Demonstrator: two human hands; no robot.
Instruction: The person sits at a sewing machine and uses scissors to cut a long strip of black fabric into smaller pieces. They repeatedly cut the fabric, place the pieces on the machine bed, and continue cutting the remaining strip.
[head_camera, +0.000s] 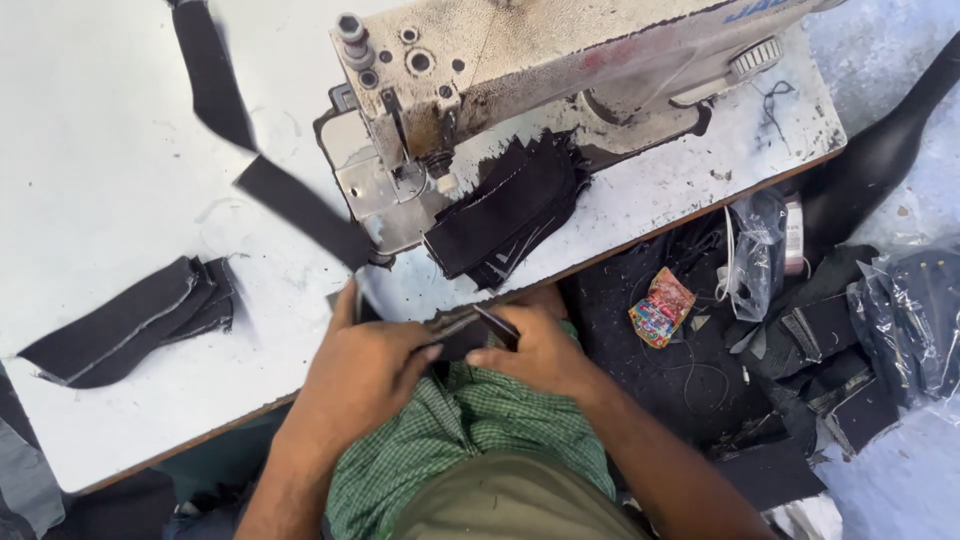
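Matt black cloth pieces (510, 215); worn, chipped painted metal sewing machine (520, 60); scuffed white tabletop (90, 150).

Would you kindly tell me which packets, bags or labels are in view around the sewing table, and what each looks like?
Small wrapper: right of the hands, on dark cloth; crumpled, red and multicoloured.
Clear plastic bag: beside the table's right edge; crinkled, transparent.
Second plastic bag: far right; clear, over dark pieces.
Blue lettering: on the sewing machine's arm, top.
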